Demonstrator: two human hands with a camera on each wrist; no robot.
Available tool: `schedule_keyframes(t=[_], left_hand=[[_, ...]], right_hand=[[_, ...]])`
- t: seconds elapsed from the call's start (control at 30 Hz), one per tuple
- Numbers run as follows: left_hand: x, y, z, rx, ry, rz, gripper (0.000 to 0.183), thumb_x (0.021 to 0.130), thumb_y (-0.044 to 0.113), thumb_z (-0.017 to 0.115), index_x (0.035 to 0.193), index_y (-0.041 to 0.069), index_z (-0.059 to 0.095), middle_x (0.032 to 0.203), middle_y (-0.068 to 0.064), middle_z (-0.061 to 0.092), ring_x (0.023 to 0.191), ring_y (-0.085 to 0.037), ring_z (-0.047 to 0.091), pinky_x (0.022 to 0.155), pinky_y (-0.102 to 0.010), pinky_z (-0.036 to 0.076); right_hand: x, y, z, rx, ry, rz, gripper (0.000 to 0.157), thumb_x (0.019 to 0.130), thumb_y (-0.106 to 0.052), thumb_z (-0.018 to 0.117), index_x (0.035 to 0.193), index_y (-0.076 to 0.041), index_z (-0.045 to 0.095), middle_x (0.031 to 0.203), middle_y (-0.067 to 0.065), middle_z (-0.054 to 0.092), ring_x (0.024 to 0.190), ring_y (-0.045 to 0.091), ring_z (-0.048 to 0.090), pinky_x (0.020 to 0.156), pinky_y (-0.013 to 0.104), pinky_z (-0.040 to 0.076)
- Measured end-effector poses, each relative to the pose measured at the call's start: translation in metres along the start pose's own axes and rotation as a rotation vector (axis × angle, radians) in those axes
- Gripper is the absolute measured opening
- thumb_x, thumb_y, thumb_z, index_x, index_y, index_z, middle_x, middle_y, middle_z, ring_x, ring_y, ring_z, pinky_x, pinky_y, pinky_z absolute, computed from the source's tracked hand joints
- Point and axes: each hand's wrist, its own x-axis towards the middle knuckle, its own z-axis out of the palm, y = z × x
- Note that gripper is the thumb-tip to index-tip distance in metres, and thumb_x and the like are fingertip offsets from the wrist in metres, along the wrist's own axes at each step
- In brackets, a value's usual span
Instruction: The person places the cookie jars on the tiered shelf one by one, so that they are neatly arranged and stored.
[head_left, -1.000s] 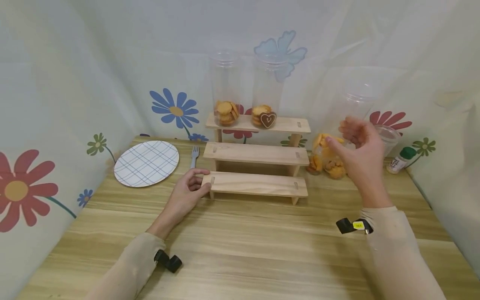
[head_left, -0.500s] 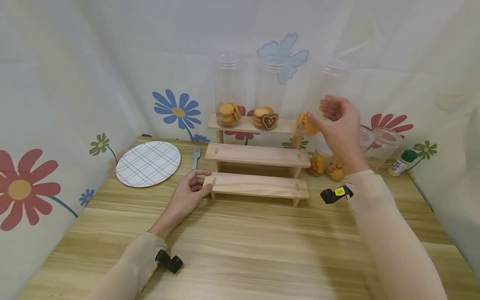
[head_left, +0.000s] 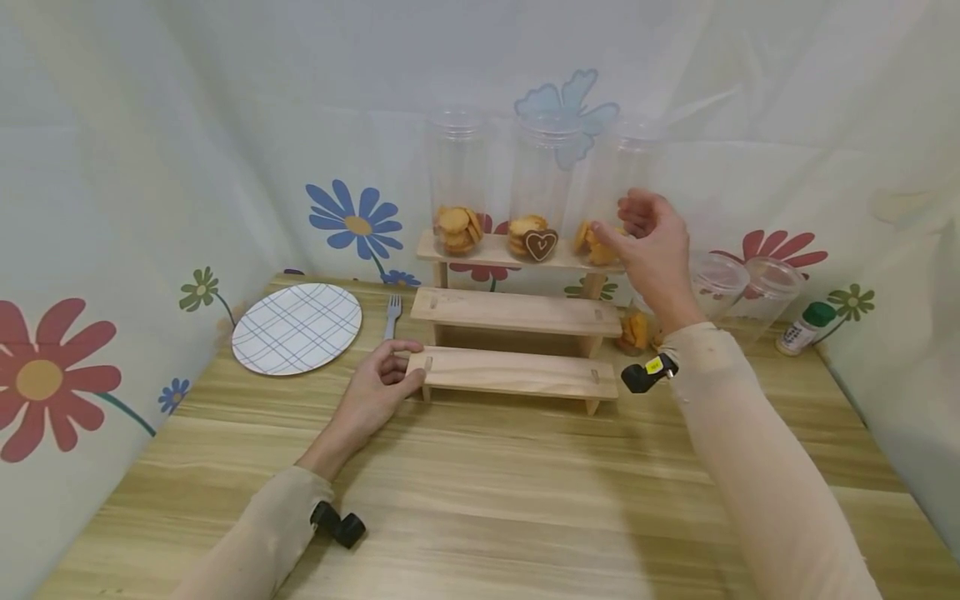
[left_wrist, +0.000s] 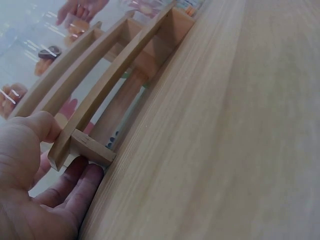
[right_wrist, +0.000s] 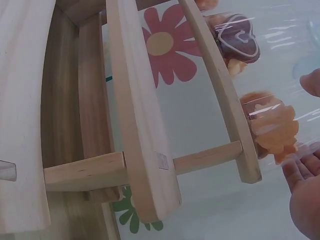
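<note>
A three-step wooden display rack (head_left: 517, 308) stands on the table. My left hand (head_left: 375, 379) grips the left end of its lowest step, and in the left wrist view the thumb (left_wrist: 42, 125) lies on top with fingers below. My right hand (head_left: 656, 250) holds a tall clear jar (head_left: 617, 171) at the right end of the top step. Orange-brown cookies (right_wrist: 274, 125) fill its bottom, at the step's edge in the right wrist view. Two similar upright jars share that step: a left jar (head_left: 459, 171) with round cookies and a middle jar (head_left: 542, 179) with a heart-shaped chocolate cookie (head_left: 541, 245).
Left of the rack lie a white checked plate (head_left: 296, 329) and a grey fork (head_left: 393, 317). To its right, partly behind my right arm, are more clear jars (head_left: 772, 283), some cookies (head_left: 633, 332), and a small green-capped bottle (head_left: 806, 327). A flowered curtain hangs behind.
My right hand has carried the jar leftward from above the right-hand jars to the right end of the top step. My left hand has stayed on the lowest step.
</note>
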Motion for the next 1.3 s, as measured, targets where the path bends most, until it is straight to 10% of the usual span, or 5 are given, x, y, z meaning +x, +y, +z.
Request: schedule_keyframes(t=[0.7,1.3], left_hand=[[0.001,0.001,0.001,-0.012,-0.001,0.008,0.04,0.107,0.018,0.077,0.145,0.013,0.064,0.114,-0.018,0.075,0.099,-0.025,0.073,0.079,-0.027,0.054],[0.0,0.001,0.001,-0.006,0.0,0.013,0.041,0.107,0.021,0.077,0.145,0.013,0.065,0.113,-0.018,0.075,0.098,-0.026,0.072,0.077,-0.027,0.053]], right_hand=[[-0.009,-0.007,-0.008,0.031,0.015,0.06,0.093,0.095,-0.031,0.092,0.17,-0.014,0.04,0.161,0.01,0.057,0.146,0.024,0.056,0.124,0.035,0.043],[-0.059,-0.016,-0.052,0.12,0.174,-0.121,0.077,0.094,-0.008,0.089,0.162,-0.017,0.053,0.153,0.008,0.062,0.141,0.024,0.06,0.12,0.032,0.045]])
